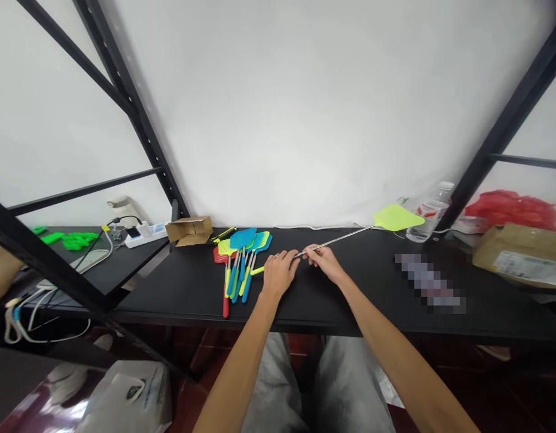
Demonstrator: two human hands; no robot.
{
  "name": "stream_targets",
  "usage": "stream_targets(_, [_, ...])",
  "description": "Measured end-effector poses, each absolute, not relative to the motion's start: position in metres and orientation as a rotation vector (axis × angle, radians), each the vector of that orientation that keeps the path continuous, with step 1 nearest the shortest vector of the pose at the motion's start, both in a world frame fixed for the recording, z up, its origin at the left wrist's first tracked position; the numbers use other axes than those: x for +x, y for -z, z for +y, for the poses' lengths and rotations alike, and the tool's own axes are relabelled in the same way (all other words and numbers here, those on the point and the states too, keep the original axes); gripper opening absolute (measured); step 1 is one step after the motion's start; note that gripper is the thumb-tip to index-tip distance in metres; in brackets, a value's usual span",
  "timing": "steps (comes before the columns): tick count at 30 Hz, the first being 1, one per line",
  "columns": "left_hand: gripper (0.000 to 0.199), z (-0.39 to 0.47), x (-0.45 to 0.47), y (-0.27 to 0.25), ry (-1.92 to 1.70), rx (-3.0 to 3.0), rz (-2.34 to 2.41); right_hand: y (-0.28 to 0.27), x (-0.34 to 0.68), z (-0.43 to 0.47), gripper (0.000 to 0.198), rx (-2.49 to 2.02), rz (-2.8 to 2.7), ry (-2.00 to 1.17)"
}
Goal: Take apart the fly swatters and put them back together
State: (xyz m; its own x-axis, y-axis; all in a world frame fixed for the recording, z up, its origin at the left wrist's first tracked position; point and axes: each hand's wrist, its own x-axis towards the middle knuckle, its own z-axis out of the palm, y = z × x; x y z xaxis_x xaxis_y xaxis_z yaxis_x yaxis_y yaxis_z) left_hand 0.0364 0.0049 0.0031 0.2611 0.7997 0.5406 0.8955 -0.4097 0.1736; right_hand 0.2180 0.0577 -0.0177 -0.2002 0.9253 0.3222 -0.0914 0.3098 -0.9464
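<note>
A yellow-green fly swatter (398, 218) with a long thin metal rod lies slantwise across both hands, its paddle out to the right. My left hand (279, 272) is closed round it near the yellow-green grip, whose end sticks out to the left. Just right of that, my right hand (321, 260) pinches the metal rod with thumb and fingers. Beside my left hand lies a pile of short fly swatters (242, 239) in blue, yellow-green, green and red, handles toward me. A red swatter handle (226, 307) reaches nearest the table's front edge.
An open cardboard box (189, 231) and a white power strip (145, 234) stand at the back left. To the right are a clear bottle (433, 213), a blurred-out object (428, 281), a brown package (521, 254) and a red plastic bag (512, 210). Black posts (146, 141) flank the black table (178, 288). Another person's hand (0, 264) shows far left.
</note>
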Motion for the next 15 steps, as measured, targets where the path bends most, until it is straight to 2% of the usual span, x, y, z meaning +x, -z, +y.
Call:
stream_targets(7, [0.045, 0.005, 0.036, 0.0, 0.838, -2.392, -1.727, 0.016, 0.217, 0.055, 0.039, -0.764, -1.618, -1.115])
stream_targets(15, [0.047, 0.002, 0.05, -0.006, 0.782, -2.371, -1.803, 0.019, 0.218, 0.058, 0.043, -0.811, -1.424, -1.084])
